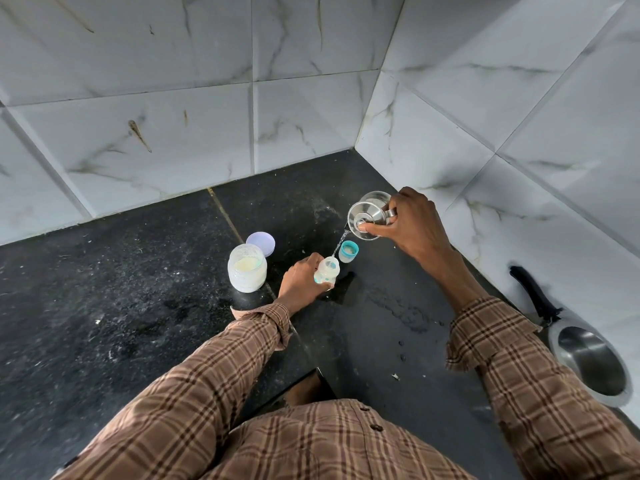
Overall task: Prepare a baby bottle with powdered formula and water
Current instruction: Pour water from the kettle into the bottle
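- Right hand (412, 221) grips the tilted steel cup (367, 216), its lip up-right of the mouth.
- Left hand (300, 278) clasps the upright bottle (328, 270), catching the stream.

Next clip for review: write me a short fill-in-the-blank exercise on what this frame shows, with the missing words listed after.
1. The right hand tilts a shiny steel cup, pouring a thin stream of ____ .
2. The left hand grips the clear plastic baby bottle, which stands on the ____ stone counter.
3. The open clear jar of pale powder has its lilac round lid lying ____ it.

Missing words: water; black; behind
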